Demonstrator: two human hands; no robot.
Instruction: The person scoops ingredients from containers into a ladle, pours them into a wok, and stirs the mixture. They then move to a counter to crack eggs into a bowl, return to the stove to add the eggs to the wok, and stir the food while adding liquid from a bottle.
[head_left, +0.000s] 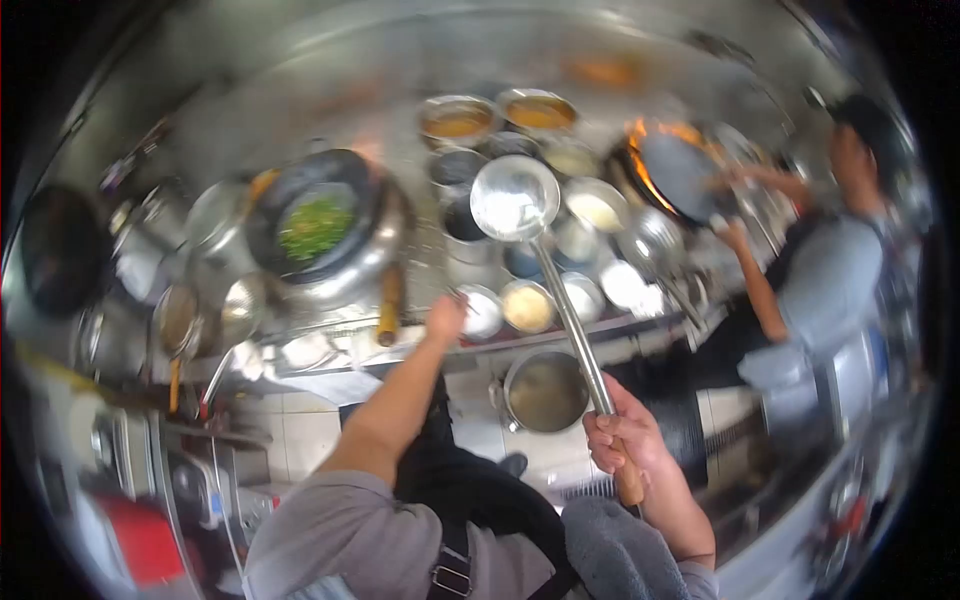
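Observation:
My right hand (628,436) is wrapped round the wooden handle of a long steel ladle (514,198). The ladle's bowl is raised over the seasoning containers and looks free of food. My left hand (446,318) has its fingers drawn together at the edge of a small bowl of white seasoning (479,314); what they hold, if anything, is too blurred to name. Next to that bowl stands another with pale yellowish contents (527,307). To the left, chopped green vegetables (316,224) lie in a dark wok (268,232) on a round burner.
At right a co-worker (835,265) handles a wok (675,175) with flames around it. Two pots of orange-brown liquid (458,119) stand at the back. A large pot (546,392) is below the counter edge. Strainers (178,318) and a wooden-handled tool (389,305) lie left.

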